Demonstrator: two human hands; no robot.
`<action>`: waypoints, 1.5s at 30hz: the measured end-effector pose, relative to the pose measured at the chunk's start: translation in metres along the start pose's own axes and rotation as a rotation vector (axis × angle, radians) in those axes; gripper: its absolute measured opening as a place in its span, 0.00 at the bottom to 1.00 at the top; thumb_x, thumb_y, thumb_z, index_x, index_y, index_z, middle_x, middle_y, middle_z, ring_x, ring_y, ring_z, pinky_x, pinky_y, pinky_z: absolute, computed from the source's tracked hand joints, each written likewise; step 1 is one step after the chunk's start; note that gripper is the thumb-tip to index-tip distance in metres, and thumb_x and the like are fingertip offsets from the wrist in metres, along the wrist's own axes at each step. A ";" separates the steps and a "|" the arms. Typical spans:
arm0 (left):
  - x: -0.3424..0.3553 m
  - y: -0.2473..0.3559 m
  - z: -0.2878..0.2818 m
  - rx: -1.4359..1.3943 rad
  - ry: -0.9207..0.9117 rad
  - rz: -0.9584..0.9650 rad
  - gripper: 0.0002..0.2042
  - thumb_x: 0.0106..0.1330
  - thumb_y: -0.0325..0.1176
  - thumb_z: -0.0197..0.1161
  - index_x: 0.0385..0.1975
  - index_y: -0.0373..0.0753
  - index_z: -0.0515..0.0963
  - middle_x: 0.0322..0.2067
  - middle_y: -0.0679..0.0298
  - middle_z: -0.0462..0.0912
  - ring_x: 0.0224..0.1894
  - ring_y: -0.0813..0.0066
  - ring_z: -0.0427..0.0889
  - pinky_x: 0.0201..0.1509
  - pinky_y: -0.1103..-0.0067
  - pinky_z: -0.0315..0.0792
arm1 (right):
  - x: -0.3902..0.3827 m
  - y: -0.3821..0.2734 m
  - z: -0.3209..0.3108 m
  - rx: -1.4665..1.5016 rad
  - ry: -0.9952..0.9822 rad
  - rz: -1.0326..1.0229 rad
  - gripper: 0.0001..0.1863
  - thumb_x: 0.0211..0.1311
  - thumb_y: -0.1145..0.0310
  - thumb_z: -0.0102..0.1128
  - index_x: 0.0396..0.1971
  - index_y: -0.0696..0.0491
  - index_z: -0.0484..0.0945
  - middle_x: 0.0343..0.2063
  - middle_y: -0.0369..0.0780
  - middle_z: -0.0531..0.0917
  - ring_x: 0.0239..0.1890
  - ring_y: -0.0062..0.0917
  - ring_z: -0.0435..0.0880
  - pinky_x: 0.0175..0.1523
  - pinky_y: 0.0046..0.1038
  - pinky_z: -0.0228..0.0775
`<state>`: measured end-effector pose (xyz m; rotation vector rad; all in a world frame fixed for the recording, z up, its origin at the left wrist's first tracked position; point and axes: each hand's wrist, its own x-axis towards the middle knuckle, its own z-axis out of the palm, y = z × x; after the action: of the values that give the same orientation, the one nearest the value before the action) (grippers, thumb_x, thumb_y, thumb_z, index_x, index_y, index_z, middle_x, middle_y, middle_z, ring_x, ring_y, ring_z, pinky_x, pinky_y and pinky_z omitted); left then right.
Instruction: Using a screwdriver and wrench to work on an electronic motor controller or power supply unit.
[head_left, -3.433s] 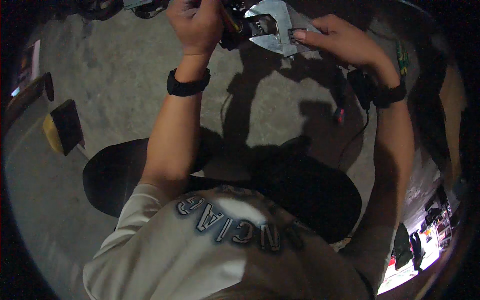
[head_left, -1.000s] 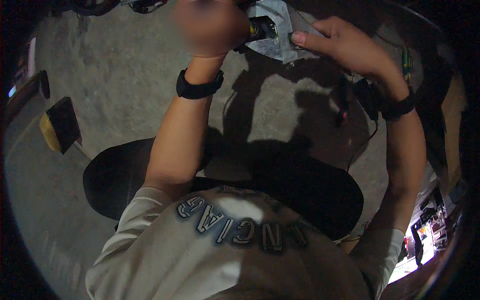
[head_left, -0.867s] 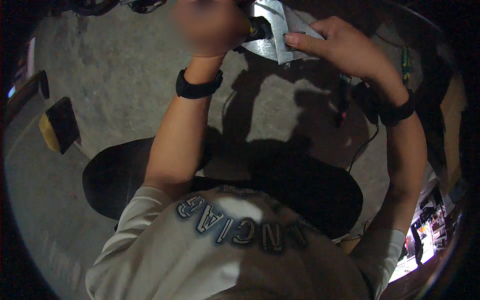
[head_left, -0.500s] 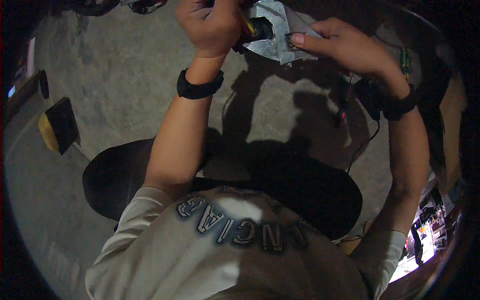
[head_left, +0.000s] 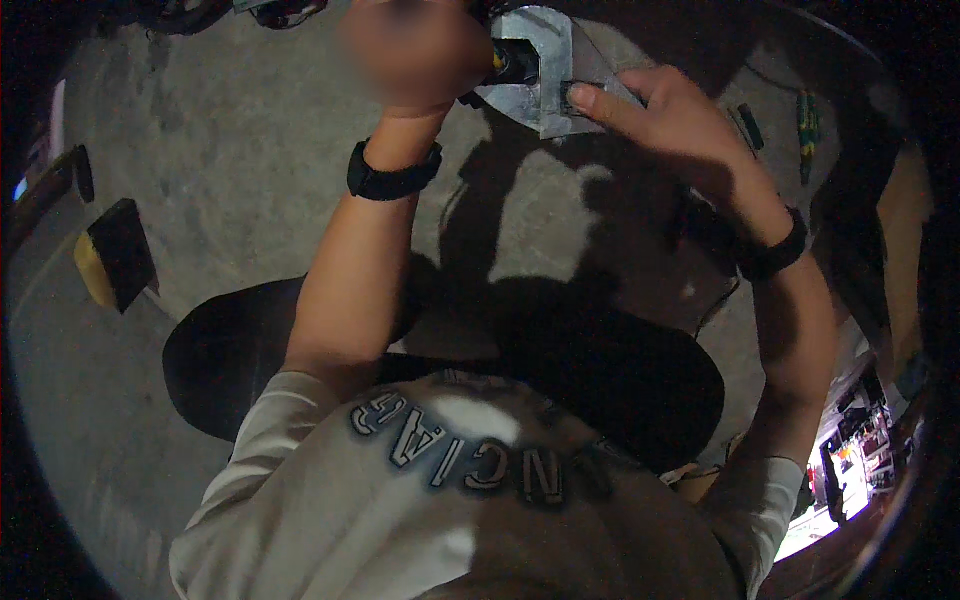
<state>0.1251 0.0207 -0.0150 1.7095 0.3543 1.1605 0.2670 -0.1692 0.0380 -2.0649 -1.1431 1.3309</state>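
My left hand, blurred at the top centre, is closed around a dark tool with a yellow part, mostly hidden by the hand. Just right of it is a silver metal piece, angular on the right and curved on the left, with a dark opening where the tool's end sits. My right hand grips this piece from the right, thumb resting on its face and fingers partly hidden behind it. A dark band circles each wrist.
Concrete floor lies below, with my dark-clad legs across it. A black and yellow block stands at the left. A green and yellow tool and a dark cord lie at the right. Dark machinery edges the top.
My right hand and the metal piece have shifted slightly downward since half a second ago. My left hand sits a little right of where it was 3.4 seconds ago, still closed.
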 end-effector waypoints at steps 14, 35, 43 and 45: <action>-0.004 0.017 0.001 -0.099 0.016 -0.089 0.09 0.73 0.31 0.58 0.38 0.33 0.82 0.37 0.66 0.83 0.38 0.80 0.78 0.43 0.81 0.71 | -0.037 -0.032 0.056 0.291 0.128 0.263 0.31 0.65 0.39 0.57 0.33 0.58 0.84 0.19 0.43 0.80 0.26 0.32 0.80 0.38 0.36 0.71; -0.015 0.007 0.009 0.111 0.009 0.106 0.10 0.74 0.34 0.59 0.37 0.33 0.82 0.30 0.68 0.79 0.32 0.81 0.72 0.35 0.81 0.64 | -0.040 0.004 0.037 0.163 0.178 -0.001 0.32 0.66 0.39 0.58 0.28 0.60 0.83 0.15 0.40 0.77 0.20 0.27 0.77 0.29 0.33 0.68; -0.011 0.026 0.020 0.175 0.041 -0.047 0.11 0.74 0.33 0.57 0.33 0.33 0.80 0.26 0.71 0.72 0.29 0.82 0.66 0.32 0.80 0.61 | -0.044 0.004 0.034 0.290 0.148 0.117 0.29 0.67 0.42 0.57 0.32 0.58 0.84 0.18 0.42 0.79 0.23 0.29 0.77 0.33 0.34 0.70; -0.009 0.020 0.009 0.217 -0.012 -0.013 0.11 0.74 0.33 0.57 0.33 0.33 0.80 0.26 0.71 0.72 0.29 0.82 0.66 0.32 0.81 0.61 | -0.043 0.017 0.024 0.109 0.172 -0.038 0.28 0.67 0.44 0.59 0.32 0.59 0.84 0.18 0.39 0.77 0.23 0.25 0.74 0.32 0.33 0.66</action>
<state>0.1225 -0.0002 -0.0035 1.8983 0.4979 1.1345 0.2442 -0.2155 0.0383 -2.0255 -1.0082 1.1468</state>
